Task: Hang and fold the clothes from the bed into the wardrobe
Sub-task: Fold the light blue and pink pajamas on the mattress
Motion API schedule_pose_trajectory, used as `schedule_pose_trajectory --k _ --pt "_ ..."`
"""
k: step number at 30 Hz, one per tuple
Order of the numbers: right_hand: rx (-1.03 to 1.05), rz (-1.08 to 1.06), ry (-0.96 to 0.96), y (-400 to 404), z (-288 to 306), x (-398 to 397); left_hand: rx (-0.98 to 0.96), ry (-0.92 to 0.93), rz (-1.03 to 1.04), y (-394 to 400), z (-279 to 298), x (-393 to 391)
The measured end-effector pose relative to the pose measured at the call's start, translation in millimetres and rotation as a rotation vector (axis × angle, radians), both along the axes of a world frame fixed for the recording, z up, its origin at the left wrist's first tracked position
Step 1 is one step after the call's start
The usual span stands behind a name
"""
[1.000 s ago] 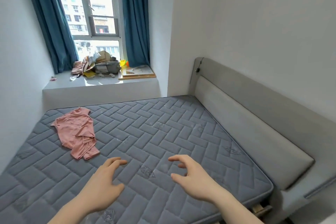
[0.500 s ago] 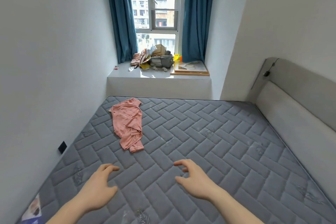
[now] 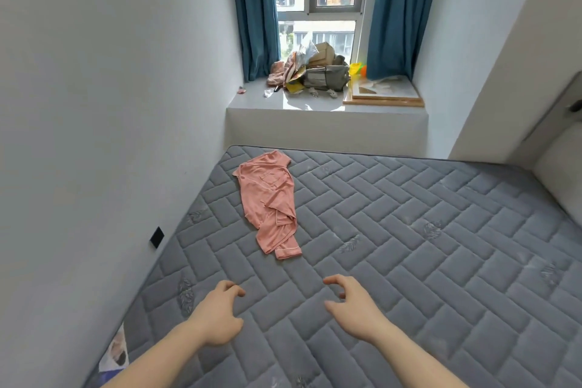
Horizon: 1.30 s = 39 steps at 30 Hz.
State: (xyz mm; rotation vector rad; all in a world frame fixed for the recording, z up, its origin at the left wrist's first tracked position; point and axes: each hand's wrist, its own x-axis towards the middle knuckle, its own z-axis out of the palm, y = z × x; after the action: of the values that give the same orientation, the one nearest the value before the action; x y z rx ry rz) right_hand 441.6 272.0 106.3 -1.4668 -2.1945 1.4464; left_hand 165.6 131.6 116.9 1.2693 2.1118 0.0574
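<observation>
A crumpled pink shirt (image 3: 271,203) lies on the grey quilted mattress (image 3: 409,246), toward its far left part. My left hand (image 3: 217,315) hovers over the near part of the mattress with fingers loosely curled, holding nothing. My right hand (image 3: 352,305) is beside it, fingers also loosely bent and empty. Both hands are a short way in front of the shirt's lower end, not touching it. No wardrobe is in view.
A white wall (image 3: 110,135) runs along the bed's left side, with a black socket (image 3: 156,237). Beyond the bed a window ledge (image 3: 324,118) carries a pile of bags and boxes (image 3: 311,72) and flat boards (image 3: 384,94). A padded headboard (image 3: 563,167) is at right.
The view has swung left, so the pink shirt now lies nearly straight ahead and closer. Both hands stay out in front, empty, fingers loosely curled.
</observation>
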Motion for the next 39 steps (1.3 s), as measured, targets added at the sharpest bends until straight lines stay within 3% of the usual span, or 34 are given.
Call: schedule_pose_trajectory --k 6,13,21,24,33,39 --pt "-0.035 -0.088 -0.097 27 -78 -83 -0.144 -0.01 -0.063 55 -91 -100" --pt "-0.03 -0.079 -0.228 78 -206 -161 -0.237 0.103 -0.077 115 -251 -189" --pt "0.019 -0.003 -0.255 138 -357 -247 -0.373 0.148 -0.124 138 -424 -235" --pt "-0.014 0.015 -0.214 158 -401 -286 -0.331 0.226 -0.153 121 -468 -234" --pt "-0.431 -0.531 0.273 224 -460 -395 -0.268 0.233 -0.14 117 -499 -236" --pt "-0.165 -0.782 0.435 237 -439 -412 -0.274 0.228 -0.141 116 -497 -234"
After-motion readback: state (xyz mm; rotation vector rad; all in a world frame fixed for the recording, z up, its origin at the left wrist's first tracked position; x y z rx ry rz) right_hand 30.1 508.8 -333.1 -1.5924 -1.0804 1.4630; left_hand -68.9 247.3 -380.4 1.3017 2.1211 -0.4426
